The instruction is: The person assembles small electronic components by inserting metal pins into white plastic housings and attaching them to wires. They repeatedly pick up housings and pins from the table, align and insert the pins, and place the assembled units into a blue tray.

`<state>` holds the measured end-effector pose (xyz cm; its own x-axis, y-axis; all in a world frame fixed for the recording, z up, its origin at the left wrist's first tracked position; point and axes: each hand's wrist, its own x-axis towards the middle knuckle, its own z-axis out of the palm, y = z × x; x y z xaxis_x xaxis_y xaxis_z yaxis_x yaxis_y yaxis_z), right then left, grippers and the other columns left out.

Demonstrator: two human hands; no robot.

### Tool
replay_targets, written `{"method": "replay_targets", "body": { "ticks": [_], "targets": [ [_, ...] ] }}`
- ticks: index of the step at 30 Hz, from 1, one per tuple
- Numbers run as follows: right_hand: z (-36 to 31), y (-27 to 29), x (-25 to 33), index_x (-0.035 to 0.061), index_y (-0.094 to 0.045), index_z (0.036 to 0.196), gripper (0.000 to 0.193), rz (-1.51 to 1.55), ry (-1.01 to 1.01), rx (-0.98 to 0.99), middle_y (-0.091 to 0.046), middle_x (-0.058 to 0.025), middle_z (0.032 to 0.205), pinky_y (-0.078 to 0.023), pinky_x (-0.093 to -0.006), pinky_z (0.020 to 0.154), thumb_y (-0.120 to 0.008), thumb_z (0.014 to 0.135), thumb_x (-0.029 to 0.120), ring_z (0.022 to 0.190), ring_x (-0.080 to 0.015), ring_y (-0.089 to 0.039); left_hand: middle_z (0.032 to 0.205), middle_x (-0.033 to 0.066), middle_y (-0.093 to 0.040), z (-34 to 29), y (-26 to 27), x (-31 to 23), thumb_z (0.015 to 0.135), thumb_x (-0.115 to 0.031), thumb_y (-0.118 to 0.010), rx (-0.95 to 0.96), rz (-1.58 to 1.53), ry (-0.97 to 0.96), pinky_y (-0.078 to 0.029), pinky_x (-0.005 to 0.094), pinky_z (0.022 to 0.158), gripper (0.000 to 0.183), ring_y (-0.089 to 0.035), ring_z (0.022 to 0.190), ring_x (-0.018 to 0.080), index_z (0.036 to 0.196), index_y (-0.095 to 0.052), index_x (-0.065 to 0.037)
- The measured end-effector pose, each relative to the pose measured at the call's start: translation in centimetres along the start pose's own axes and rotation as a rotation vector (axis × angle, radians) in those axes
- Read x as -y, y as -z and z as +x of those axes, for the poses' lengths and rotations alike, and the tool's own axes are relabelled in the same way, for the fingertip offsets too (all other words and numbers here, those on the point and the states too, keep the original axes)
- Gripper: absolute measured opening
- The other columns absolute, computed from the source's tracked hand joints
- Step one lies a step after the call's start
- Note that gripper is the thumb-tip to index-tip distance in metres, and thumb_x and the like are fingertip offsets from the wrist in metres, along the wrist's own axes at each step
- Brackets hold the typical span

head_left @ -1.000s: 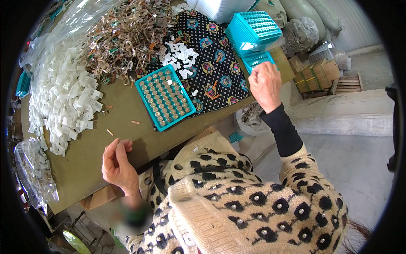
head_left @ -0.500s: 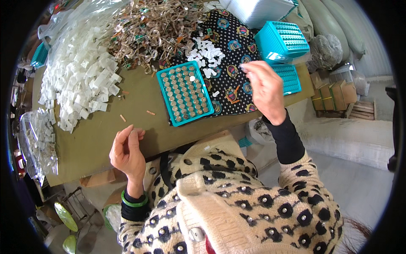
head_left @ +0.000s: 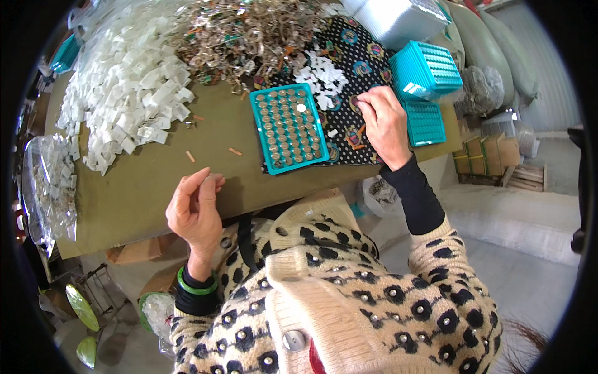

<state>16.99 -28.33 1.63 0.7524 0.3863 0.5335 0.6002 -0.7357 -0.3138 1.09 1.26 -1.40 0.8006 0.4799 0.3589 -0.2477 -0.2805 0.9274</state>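
Observation:
My right hand [head_left: 385,124] pinches a small dark round disc [head_left: 355,102] between thumb and forefinger, above the black polka-dot cloth. To its left, a turquoise tray [head_left: 258,132] holds rows of small round metal discs [head_left: 285,128]; one spot in the upper right part shows white [head_left: 301,108]. My left hand [head_left: 195,212] hovers over the table's front edge with thumb and fingers pressed together; whatever lies between them is too small to make out. Behind the tray's right corner, small white pieces [head_left: 322,80] are heaped on the cloth [head_left: 367,100].
Translucent white plastic pieces [head_left: 134,93] pile up at left, beside a heap of clear and metallic parts [head_left: 243,43]. Stacked turquoise trays [head_left: 427,70] stand at right, near another tray [head_left: 426,123]. Small orange-brown strips [head_left: 235,151] lie on the table [head_left: 143,206]. A plastic bag [head_left: 53,187] hangs over its left edge.
The view has shifted a little, moving the table contents in the picture. My right hand has turned slightly, and the disc at its fingertips now looks dark instead of pale. The left hand stays pinched.

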Motion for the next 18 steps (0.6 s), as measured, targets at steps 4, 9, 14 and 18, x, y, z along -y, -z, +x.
{"method": "replay_targets", "body": {
  "ticks": [4,9,14,18],
  "targets": [
    [1.0,1.0,2.8,-0.0013,-0.058,0.079,0.012,0.084,0.002,0.053,-0.057,-0.0101,0.079,-0.046,-0.0332,0.062,-0.066,0.087,0.002,0.069,-0.0226,-0.058,0.082,0.0109,-0.068,0.3,0.8,-0.1,0.089,0.007,-0.06,0.079,0.086,-0.05,-0.052,0.0229,0.063,0.011,-0.066,0.07,0.0145,0.099,-0.065,0.006],
    [4.7,0.8,7.5,0.0009,-0.054,0.073,0.024,0.301,0.008,0.186,-0.051,-0.009,0.064,-0.039,-0.0347,0.05,-0.067,0.09,0.01,0.053,-0.0239,-0.05,0.076,0.0121,-0.065,0.6,0.7,-0.4,0.077,0.008,-0.072,0.017,0.116,-0.122,-0.047,0.0285,0.057,0.017,-0.061,0.064,0.0225,0.092,-0.066,0.001],
    [9.3,-4.3,12.1,0.002,-0.059,0.087,0.01,0.254,0.415,0.209,-0.058,-0.0106,0.084,-0.05,-0.0376,0.067,-0.067,0.081,0.001,0.075,-0.0286,-0.061,0.082,0.0126,-0.067,1.0,0.6,-0.4,0.075,0.006,-0.071,0.008,0.072,-0.209,-0.052,0.0329,0.066,0.017,-0.066,0.075,0.0267,0.09,-0.066,0.0],
    [12.4,-7.8,14.3,0.0035,-0.06,0.089,0.013,0.045,0.649,0.027,-0.052,-0.0074,0.087,-0.045,-0.036,0.073,-0.066,0.078,0.003,0.082,-0.025,-0.053,0.081,0.0111,-0.066,1.1,0.7,-0.5,0.074,0.007,-0.072,0.018,0.049,-0.232,-0.052,0.0337,0.065,0.019,-0.065,0.074,0.0266,0.09,-0.066,0.0]
  ]
}}
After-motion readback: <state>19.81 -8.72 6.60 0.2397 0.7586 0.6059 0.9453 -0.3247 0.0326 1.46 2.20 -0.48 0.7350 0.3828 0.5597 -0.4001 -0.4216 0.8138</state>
